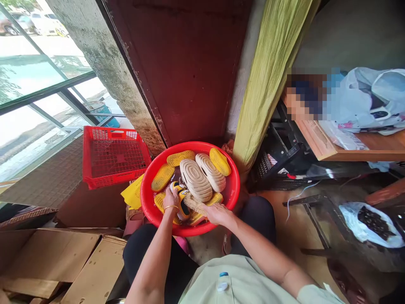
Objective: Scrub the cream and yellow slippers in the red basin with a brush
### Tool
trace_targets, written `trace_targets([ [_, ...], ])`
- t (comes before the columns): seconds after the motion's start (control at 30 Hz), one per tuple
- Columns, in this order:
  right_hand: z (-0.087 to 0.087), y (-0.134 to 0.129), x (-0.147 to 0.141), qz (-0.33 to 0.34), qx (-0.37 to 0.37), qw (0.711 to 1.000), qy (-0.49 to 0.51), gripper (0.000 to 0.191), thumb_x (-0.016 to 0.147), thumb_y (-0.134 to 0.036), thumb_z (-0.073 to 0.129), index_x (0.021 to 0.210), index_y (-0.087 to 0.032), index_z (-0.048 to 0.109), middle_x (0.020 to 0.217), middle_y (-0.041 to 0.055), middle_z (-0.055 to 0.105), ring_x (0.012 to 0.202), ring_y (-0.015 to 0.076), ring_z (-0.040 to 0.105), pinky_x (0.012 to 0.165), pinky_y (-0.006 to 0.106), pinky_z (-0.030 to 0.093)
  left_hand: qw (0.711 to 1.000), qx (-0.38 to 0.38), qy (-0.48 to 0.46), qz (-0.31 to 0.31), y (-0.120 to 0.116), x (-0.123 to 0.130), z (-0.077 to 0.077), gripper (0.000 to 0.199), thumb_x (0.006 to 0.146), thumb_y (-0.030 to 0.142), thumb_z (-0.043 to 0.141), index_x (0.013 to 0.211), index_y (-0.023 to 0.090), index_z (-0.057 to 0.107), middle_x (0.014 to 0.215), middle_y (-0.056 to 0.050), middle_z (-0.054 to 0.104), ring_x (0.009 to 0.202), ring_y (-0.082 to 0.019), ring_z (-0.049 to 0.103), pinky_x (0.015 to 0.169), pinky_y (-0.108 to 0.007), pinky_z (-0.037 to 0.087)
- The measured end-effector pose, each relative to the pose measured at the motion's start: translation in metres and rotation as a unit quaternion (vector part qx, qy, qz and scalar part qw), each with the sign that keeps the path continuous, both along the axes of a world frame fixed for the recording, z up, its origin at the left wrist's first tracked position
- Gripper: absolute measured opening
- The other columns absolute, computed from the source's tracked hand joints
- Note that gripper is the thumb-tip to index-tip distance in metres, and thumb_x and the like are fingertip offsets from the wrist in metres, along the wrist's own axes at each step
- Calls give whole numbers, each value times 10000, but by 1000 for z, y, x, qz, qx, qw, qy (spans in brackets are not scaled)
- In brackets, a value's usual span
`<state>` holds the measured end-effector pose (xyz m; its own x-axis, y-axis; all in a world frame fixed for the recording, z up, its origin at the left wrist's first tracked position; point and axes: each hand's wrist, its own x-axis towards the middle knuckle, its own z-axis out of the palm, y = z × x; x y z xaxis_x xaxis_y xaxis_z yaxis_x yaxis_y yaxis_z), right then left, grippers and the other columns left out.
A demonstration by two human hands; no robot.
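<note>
Below me stands a red basin (232, 196) full of shoes, mostly sole-up, with dark water between them. My left hand (171, 202) is closed on a yellow, black and white shoe (183, 207) near the basin's front. From the right, my right hand (218, 214) grips a scrub brush (193, 203), its pale bristles against or just beside that shoe. Two cream-soled shoes (195, 179) lie in the middle. Several yellow-soled shoes (163, 177) surround them, some partly under my hands.
A red plastic crate (117, 154) sits beyond the basin's left side. Cardboard boxes (60, 257) are at lower left. A dark red door (186, 71) and a yellow-green curtain (265, 80) rise behind. To the right, a wooden table (329, 145) bears plastic bags.
</note>
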<state>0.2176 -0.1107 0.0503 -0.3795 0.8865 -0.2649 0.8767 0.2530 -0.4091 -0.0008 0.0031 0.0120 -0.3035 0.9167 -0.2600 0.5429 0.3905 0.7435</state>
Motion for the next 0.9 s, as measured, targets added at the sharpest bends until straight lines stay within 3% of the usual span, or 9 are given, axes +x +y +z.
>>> trace_targets([
  [0.1, 16, 6, 1, -23, -32, 999, -2, 616, 869, -158, 625, 1476, -257, 593, 1140, 166, 765, 977, 372, 724, 842, 515, 558, 1000, -4, -2, -12, 1, -2, -4, 401, 865, 434, 634, 1160, 163, 645, 1162, -227, 728, 1159, -422, 667, 971, -506, 476],
  [0.23, 46, 1, 17, 2, -54, 998, 43, 528, 907, -251, 612, 1429, -325, 635, 1165, 91, 776, 999, 332, 731, 837, 427, 558, 999, 32, -37, -3, 2, -6, -7, 420, 831, 452, 633, 1122, 149, 653, 1075, -180, 739, 1037, -360, 699, 891, -444, 516],
  [0.37, 67, 5, 12, -23, 14, 996, 84, 563, 968, -247, 509, 1521, -349, 520, 1206, 44, 770, 1028, 256, 733, 876, 344, 540, 985, 102, -136, 1, -6, -7, -4, 555, 779, 498, 677, 1210, 158, 595, 946, -88, 726, 817, -242, 694, 740, -350, 546],
  [0.47, 69, 20, -11, -40, 77, 994, 69, 591, 993, -213, 450, 1581, -271, 431, 1237, 92, 753, 1066, 240, 720, 914, 330, 534, 959, 193, -202, -48, -18, -8, 2, 601, 741, 539, 734, 1199, 185, 571, 908, -49, 705, 757, -199, 661, 699, -315, 542],
  [0.57, 65, 36, -29, -80, 98, 991, 38, 549, 1017, -216, 408, 1564, -219, 453, 1204, 143, 755, 1060, 252, 721, 929, 346, 536, 946, 252, -180, -96, -32, -10, 9, 543, 775, 553, 721, 1167, 210, 569, 948, -49, 698, 754, -184, 649, 703, -304, 540],
  [0.67, 62, 42, -30, -103, 95, 989, 39, 535, 1016, -200, 401, 1545, -204, 479, 1114, 138, 777, 1024, 256, 733, 928, 356, 541, 945, 272, -147, -104, -41, -11, 15, 518, 804, 558, 702, 1175, 223, 564, 1008, -68, 699, 823, -204, 673, 730, -317, 554],
  [0.8, 61, 33, -24, -94, 110, 988, 56, 567, 1022, -227, 410, 1588, -257, 422, 1149, 115, 768, 1014, 263, 731, 929, 372, 548, 945, 279, -121, -117, -45, -10, 19, 515, 829, 560, 681, 1205, 224, 578, 1074, -90, 708, 931, -237, 694, 771, -339, 568],
  [0.9, 59, 27, -17, -93, 102, 989, 54, 602, 1002, -215, 436, 1596, -314, 411, 1141, 114, 766, 966, 277, 738, 901, 403, 557, 948, 282, -73, -125, -46, -10, 22, 512, 833, 548, 682, 1220, 220, 612, 1021, -72, 723, 843, -215, 686, 731, -320, 555],
])
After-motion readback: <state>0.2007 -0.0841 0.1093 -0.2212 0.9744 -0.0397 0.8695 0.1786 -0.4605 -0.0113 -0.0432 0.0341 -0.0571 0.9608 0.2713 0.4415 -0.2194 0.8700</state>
